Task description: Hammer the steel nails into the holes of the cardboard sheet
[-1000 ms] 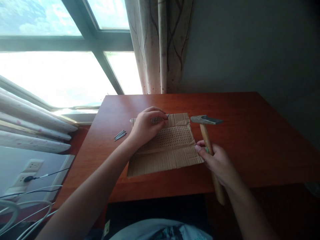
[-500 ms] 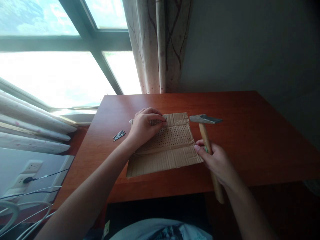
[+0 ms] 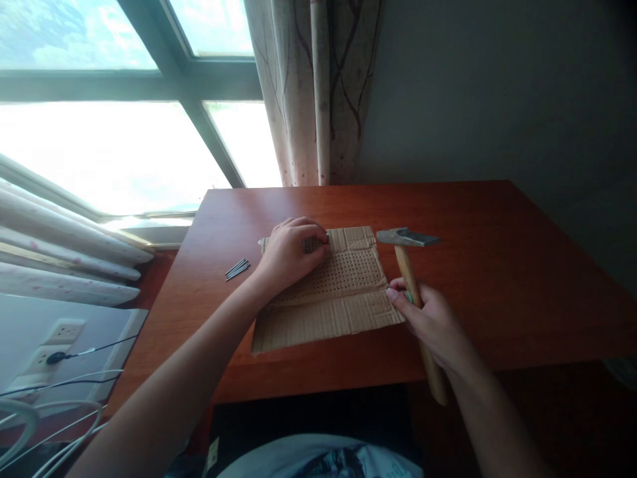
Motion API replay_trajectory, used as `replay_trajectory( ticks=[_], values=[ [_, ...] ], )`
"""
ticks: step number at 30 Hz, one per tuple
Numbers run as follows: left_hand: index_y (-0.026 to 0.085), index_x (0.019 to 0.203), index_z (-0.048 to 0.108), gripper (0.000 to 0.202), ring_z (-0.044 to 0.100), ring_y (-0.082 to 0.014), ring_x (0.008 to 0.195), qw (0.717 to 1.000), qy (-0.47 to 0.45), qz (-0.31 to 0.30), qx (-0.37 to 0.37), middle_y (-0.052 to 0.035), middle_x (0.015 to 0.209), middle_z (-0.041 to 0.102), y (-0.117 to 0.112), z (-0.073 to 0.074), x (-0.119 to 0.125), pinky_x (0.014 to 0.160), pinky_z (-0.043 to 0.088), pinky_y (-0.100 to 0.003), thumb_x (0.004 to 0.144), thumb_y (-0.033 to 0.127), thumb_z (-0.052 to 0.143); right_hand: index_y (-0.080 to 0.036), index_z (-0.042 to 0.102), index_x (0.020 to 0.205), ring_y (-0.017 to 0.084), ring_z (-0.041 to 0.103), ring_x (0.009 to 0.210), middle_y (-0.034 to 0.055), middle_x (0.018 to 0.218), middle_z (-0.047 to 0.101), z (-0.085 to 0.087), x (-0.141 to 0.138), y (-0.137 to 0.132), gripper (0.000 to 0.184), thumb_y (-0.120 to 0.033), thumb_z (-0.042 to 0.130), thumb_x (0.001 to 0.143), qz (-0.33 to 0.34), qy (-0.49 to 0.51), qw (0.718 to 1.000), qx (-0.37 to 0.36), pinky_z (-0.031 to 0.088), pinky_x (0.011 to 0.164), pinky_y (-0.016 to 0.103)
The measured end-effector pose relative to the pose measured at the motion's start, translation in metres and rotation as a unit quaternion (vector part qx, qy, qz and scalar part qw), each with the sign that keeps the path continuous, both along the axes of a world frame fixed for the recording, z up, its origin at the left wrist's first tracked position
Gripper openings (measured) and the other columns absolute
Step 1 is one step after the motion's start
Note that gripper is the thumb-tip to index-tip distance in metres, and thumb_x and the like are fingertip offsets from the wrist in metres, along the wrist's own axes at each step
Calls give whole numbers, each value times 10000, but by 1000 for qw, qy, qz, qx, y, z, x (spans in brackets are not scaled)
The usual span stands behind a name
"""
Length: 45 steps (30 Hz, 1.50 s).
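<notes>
Reddish desk [image 3: 472,272], cardboard [image 3: 328,312] under left hand [image 3: 292,249], seemingly tight on a nail [image 3: 327,236], right hand [image 3: 428,315] firm around hammer [image 3: 407,265].

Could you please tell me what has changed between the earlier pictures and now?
Only a little: the left hand has its fingertips slightly lower in the view, over the cardboard. Nothing was visibly taken up or let go. The right hand keeps its grip on the hammer, and the loose nails lie left of the cardboard as before.
</notes>
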<state>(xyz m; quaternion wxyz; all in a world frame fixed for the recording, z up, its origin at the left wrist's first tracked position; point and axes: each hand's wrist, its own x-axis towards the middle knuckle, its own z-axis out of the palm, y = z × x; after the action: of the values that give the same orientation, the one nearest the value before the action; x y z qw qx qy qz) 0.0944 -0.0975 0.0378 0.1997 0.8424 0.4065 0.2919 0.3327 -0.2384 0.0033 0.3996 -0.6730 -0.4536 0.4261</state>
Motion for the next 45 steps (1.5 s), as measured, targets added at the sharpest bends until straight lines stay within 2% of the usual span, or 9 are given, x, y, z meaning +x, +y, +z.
replay_trajectory(
  ticks=[4,8,12,16,20,24,30,37,45],
  values=[
    [210,803,700,57,650,-226,952,1000,8,3,-5,-35,1006,724,-1,1,1,885,494,-382,794,171,660,-203,637,939,163,532,706,-1,751,569,0,0,-1,359,-558,635,881,7,14,1000,2,440,656,281],
    [212,807,705,64,654,-222,941,1000,3,5,-9,-33,995,724,-1,1,2,888,499,-383,788,165,666,-205,592,844,117,398,533,-33,651,468,5,2,0,430,-631,567,895,17,25,1000,-6,334,499,260],
    [213,806,712,64,654,-222,934,1000,-5,3,-11,-39,988,721,0,0,2,890,504,-389,789,170,668,-194,625,931,113,374,493,-42,606,440,14,10,5,486,-671,543,892,8,-24,999,27,302,460,258],
    [211,791,707,53,655,-220,929,1000,-24,1,-14,-42,979,718,1,-3,1,896,510,-390,784,173,671,-213,601,995,116,421,512,-34,647,486,32,18,12,432,-632,522,927,22,-90,993,78,333,476,258],
    [213,790,706,57,654,-215,927,999,-35,2,-19,-40,973,716,1,-5,1,900,515,-385,775,169,671,-235,546,949,128,499,544,-32,660,550,55,18,24,325,-558,512,964,95,-151,980,89,381,525,267],
    [216,791,712,72,654,-213,928,999,-33,4,-23,-37,985,716,1,-5,1,901,513,-381,764,162,673,-226,544,804,137,515,564,-29,608,535,77,8,36,317,-483,505,986,170,-235,952,102,365,561,285],
    [217,804,726,86,660,-213,918,999,-44,8,-24,-36,991,723,-1,-5,1,875,514,-376,763,164,672,-221,570,793,145,502,576,-12,634,558,100,-6,50,280,-397,491,995,181,-328,912,169,321,575,312],
    [219,810,734,99,659,-218,920,999,-44,11,-26,-39,985,718,-1,-5,1,870,525,-376,754,158,680,-209,628,872,194,602,698,49,782,686,99,-11,60,234,-352,483,988,216,-403,876,150,340,618,330],
    [205,832,718,96,651,-214,871,1000,1,-17,-3,-39,931,706,1,-1,2,829,505,-360,764,166,662,-206,619,883,195,613,709,46,797,687,101,-11,57,221,-344,485,992,218,-410,875,134,334,630,330]
  ],
)
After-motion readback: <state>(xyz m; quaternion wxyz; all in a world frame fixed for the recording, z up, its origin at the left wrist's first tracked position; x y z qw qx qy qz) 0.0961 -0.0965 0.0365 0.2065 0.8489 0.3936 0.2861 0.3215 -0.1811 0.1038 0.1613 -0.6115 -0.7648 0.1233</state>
